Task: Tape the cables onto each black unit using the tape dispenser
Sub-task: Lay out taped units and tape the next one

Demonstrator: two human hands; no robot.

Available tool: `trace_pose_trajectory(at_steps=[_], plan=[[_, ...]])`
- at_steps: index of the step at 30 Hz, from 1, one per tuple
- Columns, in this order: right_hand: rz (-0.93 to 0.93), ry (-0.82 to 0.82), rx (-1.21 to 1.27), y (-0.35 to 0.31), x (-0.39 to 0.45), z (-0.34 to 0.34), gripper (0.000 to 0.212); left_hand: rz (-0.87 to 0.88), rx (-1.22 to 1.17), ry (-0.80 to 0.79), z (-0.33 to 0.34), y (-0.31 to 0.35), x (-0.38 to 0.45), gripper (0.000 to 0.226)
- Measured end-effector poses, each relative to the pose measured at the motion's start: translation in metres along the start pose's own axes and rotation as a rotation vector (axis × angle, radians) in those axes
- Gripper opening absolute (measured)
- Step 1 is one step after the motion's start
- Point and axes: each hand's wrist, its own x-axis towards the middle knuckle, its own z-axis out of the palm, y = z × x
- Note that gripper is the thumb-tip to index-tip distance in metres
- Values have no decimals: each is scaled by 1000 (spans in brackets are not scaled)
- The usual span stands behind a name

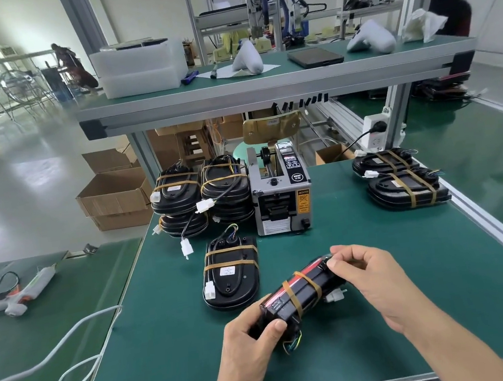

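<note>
A black unit (304,294) with a red strip along its edge and two tan tape bands is held tilted on its side above the green mat (386,316). My left hand (253,342) grips its near end, where thin coloured wires hang out. My right hand (368,277) pinches its far end, with a white connector (336,296) just beneath. Another taped black unit (231,275) lies flat just to the left. The grey tape dispenser (280,193) stands at the back of the mat.
Stacks of taped black units (203,193) sit left of the dispenser, and two more units (400,178) lie at the right back. A glue gun (19,294) lies on the left table. Cardboard boxes (114,194) stand on the floor. A shelf (263,87) spans overhead.
</note>
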Motion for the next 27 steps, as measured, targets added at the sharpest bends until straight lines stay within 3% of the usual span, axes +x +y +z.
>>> trace_pose_trajectory(at_steps=[8, 18, 27], plan=[[-23, 36, -81, 3, 2, 1, 15, 6, -22, 5, 0, 3, -1, 70], [-74, 58, -179, -2, -2, 5, 20, 11, -23, 4, 0, 3, -1, 66], [-116, 115, -363, 1, 1, 6, 9, 16, 4, -2, 0, 4, -1, 52]])
